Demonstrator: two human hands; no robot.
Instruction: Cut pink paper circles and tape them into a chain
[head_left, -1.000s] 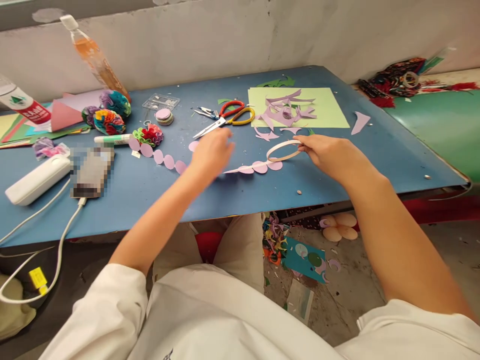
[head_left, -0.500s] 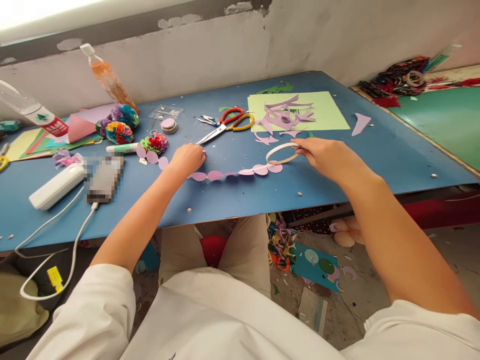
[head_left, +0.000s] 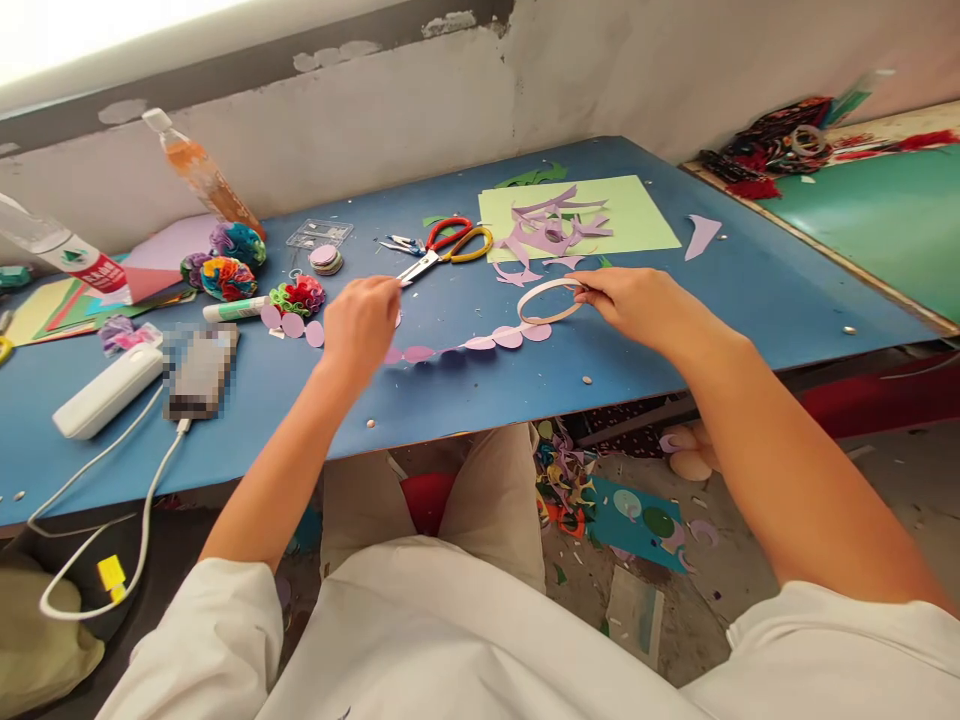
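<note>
A row of light purple paper circles point(head_left: 480, 343) lies across the blue table, joined by a thin pale strip. At its right end, my right hand point(head_left: 634, 305) pinches a narrow, pale roll of tape point(head_left: 529, 300), held on edge and touching or just above the last circles. My left hand point(head_left: 361, 325) is over the left part of the row and hides some circles. Its fingers are drawn together near the scissors' tips, and what they hold is hidden. Red-and-yellow-handled scissors point(head_left: 442, 250) lie beyond it.
Purple paper scraps point(head_left: 555, 225) lie on pale green sheets point(head_left: 649, 215). At left are a glue stick point(head_left: 234, 309), a phone point(head_left: 202, 370) on a white cable, a white power bank point(head_left: 109, 390) and two bottles, one with orange drink point(head_left: 202, 170). Stacked paper circles point(head_left: 326, 258) sit behind.
My left hand has lifted slightly and turned more upright, its fingers drawn together. My right hand still holds the roll of tape. The whole view has shifted a little.
</note>
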